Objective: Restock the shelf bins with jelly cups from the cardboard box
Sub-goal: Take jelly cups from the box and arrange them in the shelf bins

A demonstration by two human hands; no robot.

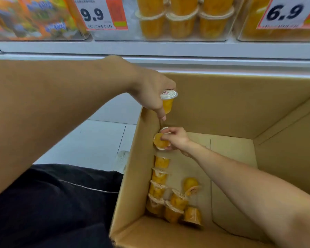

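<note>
Your left hand (153, 90) is gripping an upright jelly cup (168, 101) above the cardboard box (222, 104); your right hand (175, 138) is reaching deep inside, fingers closing around a tilted cup (159, 141) by the left wall; more cups (170, 199) are lying on the box floor; stacked cups are filling the shelf bin (183, 22) above.

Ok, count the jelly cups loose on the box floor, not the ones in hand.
8 jelly cups. Four line the box's left wall, three cluster at the near end, and one lies tipped. Another may hide behind the right hand.
</note>
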